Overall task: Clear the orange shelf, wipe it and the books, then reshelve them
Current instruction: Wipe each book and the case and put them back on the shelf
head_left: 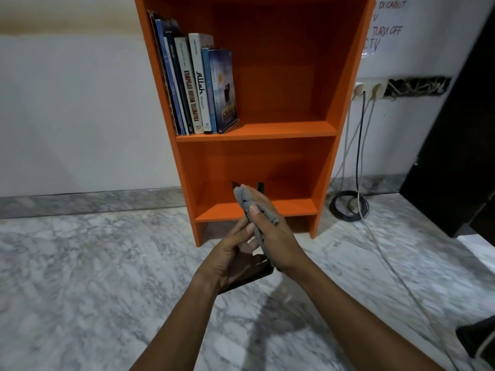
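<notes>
I saw the orange shelf (257, 131) standing on the marble floor (80, 277) against the wall. A row of books (198, 84) stood at the left of its upper compartment, leaning slightly. In front of the lower compartment, my left hand (227, 257) gripped a dark book (247, 277), fingers closed around it. My right hand (270, 226) pressed a grey cloth (249, 202) against that book, fingers clasping the cloth.

A grey-veined marble floor (80, 277) meets a white wall (67, 116); sockets (371, 88) feed cables (359, 156) beside dark furniture (455, 156).
</notes>
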`<state>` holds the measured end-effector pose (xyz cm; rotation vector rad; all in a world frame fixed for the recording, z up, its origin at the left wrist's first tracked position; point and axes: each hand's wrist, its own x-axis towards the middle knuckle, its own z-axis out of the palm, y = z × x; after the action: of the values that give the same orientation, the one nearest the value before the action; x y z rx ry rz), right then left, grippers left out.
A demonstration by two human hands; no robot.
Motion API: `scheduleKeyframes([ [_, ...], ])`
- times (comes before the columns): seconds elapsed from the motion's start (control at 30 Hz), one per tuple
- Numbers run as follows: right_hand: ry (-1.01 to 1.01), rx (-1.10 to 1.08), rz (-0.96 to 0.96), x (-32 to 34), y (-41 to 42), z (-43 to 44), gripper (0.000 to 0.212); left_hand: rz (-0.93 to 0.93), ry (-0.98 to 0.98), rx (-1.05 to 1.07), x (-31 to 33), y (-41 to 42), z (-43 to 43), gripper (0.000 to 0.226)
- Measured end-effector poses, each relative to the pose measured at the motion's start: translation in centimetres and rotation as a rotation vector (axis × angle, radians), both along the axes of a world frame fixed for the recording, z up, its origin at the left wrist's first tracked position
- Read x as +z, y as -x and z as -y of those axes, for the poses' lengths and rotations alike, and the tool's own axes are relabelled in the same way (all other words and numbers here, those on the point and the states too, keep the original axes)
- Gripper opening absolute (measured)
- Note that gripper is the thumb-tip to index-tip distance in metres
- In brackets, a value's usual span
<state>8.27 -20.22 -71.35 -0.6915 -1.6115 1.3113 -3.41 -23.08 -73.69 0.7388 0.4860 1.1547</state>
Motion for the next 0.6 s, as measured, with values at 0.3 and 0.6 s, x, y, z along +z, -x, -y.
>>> scheduleKeyframes([
  [0.3, 0.11, -0.189, -0.033, 0.7, -1.0, -3.4, 0.031, -0.306, -0.044, -0.028, -0.1, 0.1, 0.0, 0.079],
  [0.6, 0.172, -0.248, 0.135, -2.2, -3.0, -3.6, 0.032, -0.104, -0.05, -0.014, 1.6, 0.8, -0.7, 0.085],
])
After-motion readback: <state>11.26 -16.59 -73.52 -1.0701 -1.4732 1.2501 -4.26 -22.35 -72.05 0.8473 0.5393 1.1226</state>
